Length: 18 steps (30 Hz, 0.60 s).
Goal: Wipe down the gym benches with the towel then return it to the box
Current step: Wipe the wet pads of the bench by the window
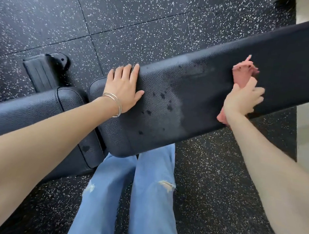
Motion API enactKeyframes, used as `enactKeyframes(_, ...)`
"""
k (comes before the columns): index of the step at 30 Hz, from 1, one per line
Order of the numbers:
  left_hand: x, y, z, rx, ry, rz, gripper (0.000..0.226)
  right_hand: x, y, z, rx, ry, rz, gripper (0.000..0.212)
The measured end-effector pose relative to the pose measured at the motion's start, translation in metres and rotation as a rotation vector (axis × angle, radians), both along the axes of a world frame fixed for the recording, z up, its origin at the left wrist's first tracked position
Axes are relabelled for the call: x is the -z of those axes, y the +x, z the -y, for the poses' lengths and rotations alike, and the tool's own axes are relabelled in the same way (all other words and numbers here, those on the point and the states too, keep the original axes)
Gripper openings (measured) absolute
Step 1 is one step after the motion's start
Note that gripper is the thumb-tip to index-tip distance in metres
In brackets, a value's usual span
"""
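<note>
The left hand (pixel 123 86) lies flat and relaxed on the near end of the bench back pad (pixel 300 62), fingers straight and reaching to the pad's far edge, thumb spread toward the middle. It holds nothing. Thin metal bangles (pixel 115 102) circle that wrist. The right hand (pixel 242 100) is blurred, but its fingers are curled around a bunched pink towel (pixel 244 71). It presses the towel onto the pad further along, with cloth sticking out beyond the fingertips and a little below the wrist.

The pad's long axis runs from lower left, by the person's legs, up to the upper right. The two hands sit apart along it, and the towel is at the right-hand one. Between them the vinyl shows a duller damp band and a scatter of dark wet droplets (pixel 163 96), which lie closer to the left hand than to the towel. Reaching them looks like a stroke back leftward along the pad, and the right hand is the one equipped for it. The stretch past the towel toward the upper right looks dry.

Left of the back pad, across a narrow gap, is the black seat pad (pixel 25 110), and beyond it a bench foot (pixel 43 71) rests on speckled rubber flooring (pixel 123 7). Light blue ripped jeans (pixel 149 203) show below. No box is in view, and no brand or writing can be read.
</note>
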<state>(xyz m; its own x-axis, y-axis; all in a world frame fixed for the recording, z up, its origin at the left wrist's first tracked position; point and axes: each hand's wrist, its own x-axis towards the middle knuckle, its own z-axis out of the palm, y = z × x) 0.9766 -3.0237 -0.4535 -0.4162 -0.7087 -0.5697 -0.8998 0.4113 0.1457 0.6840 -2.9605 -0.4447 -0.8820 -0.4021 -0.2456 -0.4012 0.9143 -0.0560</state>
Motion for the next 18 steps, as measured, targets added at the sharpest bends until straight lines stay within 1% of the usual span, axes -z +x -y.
enactKeyframes(2, 0.0, -0.012, 0.0, -0.051, 0.013, 0.016, 0.077, 0.001, 0.031, -0.004, -0.246, 0.006, -0.001, 0.04)
enactKeyframes(4, -0.001, -0.027, 0.003, -0.074, 0.032, 0.015, 0.076, -0.002, 0.039, -0.009, -0.41, 0.034, 0.041, 0.04)
enactKeyframes(6, 0.0, -0.041, 0.007, -0.061, 0.037, 0.01, 0.075, -0.006, 0.02, -0.006, -0.478, 0.002, 0.09, 0.039)
enactKeyframes(7, 0.0, -0.049, 0.01, -0.056, 0.044, 0.008, 0.075, -0.007, 0.005, -0.001, -0.475, -0.02, 0.097, 0.038)
enactKeyframes(9, -0.001, -0.066, 0.014, -0.055, 0.058, 0.006, 0.074, -0.006, -0.031, 0.012, -0.378, -0.031, 0.078, 0.037)
enactKeyframes(10, -0.001, -0.075, 0.014, -0.056, 0.052, 0.003, 0.074, -0.005, -0.051, 0.02, -0.273, -0.027, 0.062, 0.037)
enactKeyframes(13, 0.001, -0.105, 0.018, -0.056, 0.029, -0.014, 0.073, -0.007, -0.12, 0.05, 0.14, -0.043, 0.016, 0.038)
enactKeyframes(14, 0.001, -0.115, 0.019, -0.061, 0.027, -0.02, 0.072, -0.008, -0.138, 0.057, 0.237, -0.034, 0.017, 0.038)
enactKeyframes(15, 0.002, -0.124, 0.019, -0.067, 0.025, -0.027, 0.072, -0.009, -0.151, 0.061, 0.285, -0.015, 0.025, 0.039)
enactKeyframes(16, 0.003, -0.132, 0.02, -0.073, 0.024, -0.034, 0.071, -0.007, -0.154, 0.062, 0.281, -0.004, 0.03, 0.039)
enactKeyframes(18, 0.005, -0.143, 0.021, -0.085, 0.021, -0.044, 0.07, -0.002, -0.133, 0.057, 0.13, -0.018, 0.006, 0.038)
